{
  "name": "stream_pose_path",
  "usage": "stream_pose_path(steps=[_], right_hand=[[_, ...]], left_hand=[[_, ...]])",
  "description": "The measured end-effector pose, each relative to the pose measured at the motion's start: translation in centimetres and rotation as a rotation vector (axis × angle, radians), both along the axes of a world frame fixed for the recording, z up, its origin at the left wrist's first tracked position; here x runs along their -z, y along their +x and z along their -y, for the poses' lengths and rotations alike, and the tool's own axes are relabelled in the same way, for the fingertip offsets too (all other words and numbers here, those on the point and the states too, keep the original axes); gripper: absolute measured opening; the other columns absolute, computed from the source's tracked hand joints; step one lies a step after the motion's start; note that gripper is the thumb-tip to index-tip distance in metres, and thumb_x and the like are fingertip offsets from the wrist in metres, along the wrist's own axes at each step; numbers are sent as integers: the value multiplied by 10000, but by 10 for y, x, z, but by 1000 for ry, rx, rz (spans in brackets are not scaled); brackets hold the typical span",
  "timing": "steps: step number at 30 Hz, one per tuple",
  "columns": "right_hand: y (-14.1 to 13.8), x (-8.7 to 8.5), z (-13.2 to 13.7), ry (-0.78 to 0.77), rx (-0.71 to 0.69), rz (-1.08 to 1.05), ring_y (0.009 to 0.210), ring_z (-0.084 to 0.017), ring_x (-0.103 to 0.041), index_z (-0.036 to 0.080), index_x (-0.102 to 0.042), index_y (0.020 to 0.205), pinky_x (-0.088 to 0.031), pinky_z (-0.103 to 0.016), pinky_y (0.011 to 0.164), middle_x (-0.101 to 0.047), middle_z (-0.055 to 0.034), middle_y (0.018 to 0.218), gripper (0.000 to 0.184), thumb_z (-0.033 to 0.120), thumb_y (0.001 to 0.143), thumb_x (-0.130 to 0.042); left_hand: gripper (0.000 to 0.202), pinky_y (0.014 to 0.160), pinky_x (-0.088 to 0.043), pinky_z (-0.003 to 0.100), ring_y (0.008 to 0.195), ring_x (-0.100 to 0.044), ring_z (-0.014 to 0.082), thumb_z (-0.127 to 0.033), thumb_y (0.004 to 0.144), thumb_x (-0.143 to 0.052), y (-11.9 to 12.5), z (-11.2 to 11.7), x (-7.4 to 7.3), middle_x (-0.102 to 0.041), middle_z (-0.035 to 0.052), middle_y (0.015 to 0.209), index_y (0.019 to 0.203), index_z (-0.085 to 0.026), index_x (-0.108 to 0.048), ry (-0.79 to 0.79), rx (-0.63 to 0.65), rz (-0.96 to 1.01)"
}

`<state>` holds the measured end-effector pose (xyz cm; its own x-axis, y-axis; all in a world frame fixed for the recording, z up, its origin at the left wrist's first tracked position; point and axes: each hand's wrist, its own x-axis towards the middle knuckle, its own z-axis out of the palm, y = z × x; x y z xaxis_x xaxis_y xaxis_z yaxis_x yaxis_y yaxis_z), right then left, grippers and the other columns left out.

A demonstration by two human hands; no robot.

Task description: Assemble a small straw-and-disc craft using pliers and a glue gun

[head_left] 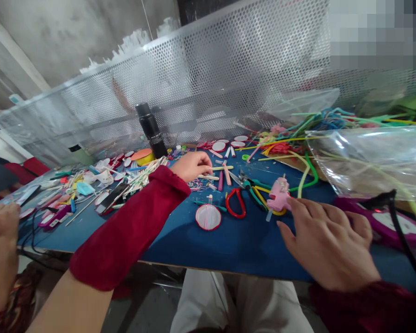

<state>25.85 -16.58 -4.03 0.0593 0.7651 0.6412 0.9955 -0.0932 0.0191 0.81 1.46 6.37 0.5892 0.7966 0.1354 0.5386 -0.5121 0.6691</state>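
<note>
My left hand (193, 165) reaches over the middle of the table with its fingers curled into a pinch. Its fingertips are down among short coloured sticks, and what they hold is hidden. Just right of them lie a purple stick (221, 181) and a pink stick (227, 175). My right hand (327, 238) hovers low over the table's right side, fingers stretched and thumb apart. Its index fingertip meets the edge of a small pink figure (279, 194), which rests by the pliers (254, 192). Between my hands are red-handled scissors (236, 203) and a round white, red-rimmed lid (208, 217).
A black bottle (151, 132) stands before the perforated metal screen (225, 74). Bendy coloured stems (308, 122) and clear plastic (370, 157) crowd the right. A purple corded device (398, 226) lies beyond my right hand. At far left is another person's hand (3, 222) near clutter.
</note>
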Motion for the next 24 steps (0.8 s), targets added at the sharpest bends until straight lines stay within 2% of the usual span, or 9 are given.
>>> stream_pose_path(steps=[3, 7, 10, 13, 15, 19, 20, 22, 24], right_hand=[[3, 2, -7, -26, 77, 132, 874, -286, -627, 169, -619, 1112, -367, -434, 833, -713, -113, 1016, 283, 338, 921, -498], [12, 5, -20, -8, 142, 164, 761, -269, -637, 143, -626, 1103, -339, -392, 673, -700, -121, 915, 295, 338, 914, -510], [18, 5, -28, -58, 148, 139, 687, -258, -630, 155, -642, 1000, -277, -364, 587, -682, -124, 832, 226, 319, 910, -515], [20, 3, -33, -119, 127, 125, 668, -245, -628, 163, -643, 880, -259, -350, 572, -663, -118, 794, 207, 296, 925, -491], [20, 2, -34, -134, 131, 119, 687, -245, -636, 160, -656, 899, -273, -353, 580, -665, -122, 824, 233, 297, 942, -472], [22, -5, -34, -92, 180, 60, 755, -279, -645, 139, -659, 1065, -354, -380, 618, -674, -175, 935, 320, 355, 959, -448], [23, -7, -33, -58, 156, 28, 807, -298, -648, 121, -647, 1111, -388, -391, 638, -672, -196, 959, 366, 378, 957, -437], [23, -14, -31, 38, 0, -78, 959, -332, -640, 83, -604, 1204, -457, -403, 717, -665, -226, 1042, 472, 431, 936, -433], [17, -20, -26, 149, -136, -253, 956, -327, -642, 118, -604, 1194, -485, -401, 745, -676, -192, 1035, 497, 487, 887, -478]], left_hand=[[79, 773, -530, 281, 773, -678, 119, -184, 841, -657, -24, 12, 8, -723, 49, 821, 846, -133, -597, -82, -28, 213], [176, 751, -513, 270, 728, -643, 105, -237, 764, -752, -41, 20, 26, -704, 23, 786, 849, -126, -645, -165, -85, 312], [212, 730, -494, 250, 709, -614, 90, -251, 709, -796, -42, 20, 40, -694, 12, 772, 836, -124, -684, -207, -111, 393], [241, 698, -487, 250, 687, -599, 94, -293, 706, -803, -38, 20, 53, -698, 15, 752, 872, -135, -727, -267, -163, 475], [262, 648, -470, 242, 666, -594, 98, -312, 700, -810, -35, 23, 60, -703, 23, 742, 888, -142, -745, -336, -192, 518], [310, 563, -408, 209, 624, -574, 86, -306, 645, -851, -30, 28, 69, -691, 25, 712, 885, -136, -751, -465, -183, 580], [332, 552, -396, 203, 615, -569, 81, -310, 627, -864, -29, 29, 71, -687, 24, 706, 882, -132, -748, -489, -178, 596], [374, 540, -382, 198, 603, -564, 77, -326, 591, -888, -27, 30, 72, -681, 21, 700, 865, -124, -734, -528, -165, 641], [403, 536, -375, 199, 594, -561, 74, -334, 557, -910, -25, 32, 73, -678, 20, 697, 838, -119, -717, -557, -150, 693]])
